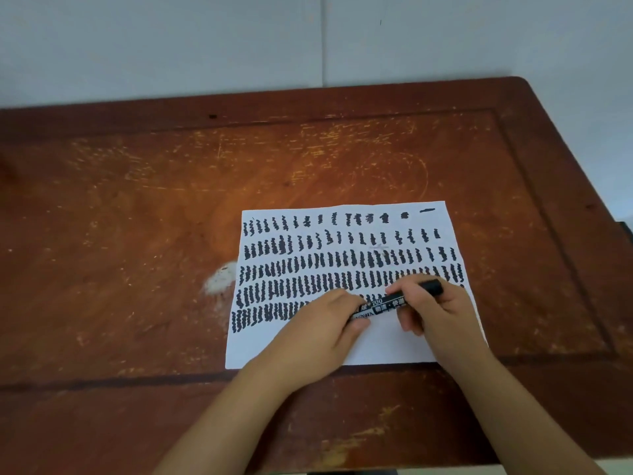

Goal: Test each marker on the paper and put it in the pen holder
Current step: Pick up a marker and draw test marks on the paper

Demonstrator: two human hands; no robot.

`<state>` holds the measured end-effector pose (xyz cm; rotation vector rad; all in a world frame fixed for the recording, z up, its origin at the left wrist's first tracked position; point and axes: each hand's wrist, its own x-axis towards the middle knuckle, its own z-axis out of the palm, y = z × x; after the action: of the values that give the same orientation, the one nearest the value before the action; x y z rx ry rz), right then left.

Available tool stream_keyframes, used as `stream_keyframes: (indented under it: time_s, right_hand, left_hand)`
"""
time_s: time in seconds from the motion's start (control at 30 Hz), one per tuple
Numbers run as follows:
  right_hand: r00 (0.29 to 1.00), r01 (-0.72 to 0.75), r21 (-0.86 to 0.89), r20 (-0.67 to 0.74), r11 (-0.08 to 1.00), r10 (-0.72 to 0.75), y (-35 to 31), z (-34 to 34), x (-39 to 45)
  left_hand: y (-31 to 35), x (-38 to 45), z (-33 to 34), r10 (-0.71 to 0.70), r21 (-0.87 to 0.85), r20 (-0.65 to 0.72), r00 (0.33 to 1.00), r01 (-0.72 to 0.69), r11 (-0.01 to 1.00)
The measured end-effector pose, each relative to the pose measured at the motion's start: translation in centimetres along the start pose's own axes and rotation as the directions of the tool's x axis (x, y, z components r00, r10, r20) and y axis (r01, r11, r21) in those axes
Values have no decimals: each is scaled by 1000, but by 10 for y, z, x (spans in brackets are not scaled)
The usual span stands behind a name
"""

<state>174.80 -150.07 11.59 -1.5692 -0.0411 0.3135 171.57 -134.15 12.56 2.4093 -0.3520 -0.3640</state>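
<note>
A white sheet of paper lies on the wooden table, covered with several rows of black scribbles. Over its lower part both hands hold one black marker lying almost level. My left hand grips the marker's left end. My right hand grips its right part, with the black end sticking out past the fingers. Whether the cap is on or off is hidden by the fingers. No pen holder is in view.
The worn red-brown table has a white scuffed patch just left of the paper. A pale wall runs behind the table's far edge. The table's right edge is at the frame's right side.
</note>
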Motion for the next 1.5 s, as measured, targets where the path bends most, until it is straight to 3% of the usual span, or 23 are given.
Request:
stream_keyframes:
  time_s: [0.13, 0.27, 0.37, 0.53, 0.77, 0.8, 0.87, 0.93, 1.03, 1.13, 1.27, 1.33, 1.37, 1.43, 1.5]
  right_hand:
    - [996, -55, 160, -58, 986, 65, -3, 4, 0]
    - [998, -44, 156, -43, 987, 52, -4, 0, 1]
    - [998, -51, 120, 41, 991, 47, -9, -2, 4]
    - [972, -103, -25, 212, 994, 107, -22, -14, 10]
    - [997, -72, 148, -5, 986, 74, -54, -2, 3]
    - [997, -74, 95, 35, 993, 71, -63, -6, 2]
    - [975, -26, -193, 212, 981, 68, -86, -18, -1]
    - [915, 93, -479, 388, 873, 116, -114, -29, -2]
    - [827, 358, -696, 546, 622, 135, -156, -39, 0]
    - [744, 602, -725, 662, 336, 95, -194, -45, 2]
    - [697, 712, -702, 709, 14, 107, -216, -41, 0]
    - [721, 690, -715, 693, -109, 14, -211, -28, 1]
    - [699, 688, -703, 709, -180, -96, -206, -25, 7]
    - [557, 673, -651, 759, -352, -339, -206, -26, 26]
    - [408, 653, -639, 749, -406, -523, -218, -32, 43]
  left_hand:
    - [9, -1, -1, -7, 135, 20, 1000, 5, 991]
    - [14, -2, -2, 19, 63, 46, 999, -22, 998]
    - [11, -2, -5, 9, 21, 47, 999, -10, 1000]
    - [5, -2, -12, 32, 112, 70, 997, -40, 993]
    - [33, 1, -32, 47, 27, 28, 998, -48, 999]
    - [35, 0, -38, 52, 0, 38, 998, -52, 999]
    - [42, -3, -56, 52, -5, 75, 996, -51, 999]
    - [51, -6, -77, 0, 75, 117, 993, -9, 997]
    - [79, -12, -102, -83, 237, 146, 986, 46, 970]
    - [103, -17, -122, -139, 285, 139, 981, 95, 954]
    - [131, -19, -139, -128, 495, 26, 991, 98, 863]
    - [141, -18, -141, -114, 599, -52, 992, 122, 791]
    - [145, -16, -141, -105, 630, -89, 990, 138, 764]
    - [154, -12, -144, -93, 646, -152, 984, 171, 744]
    - [162, -10, -150, -83, 639, -206, 975, 198, 743]
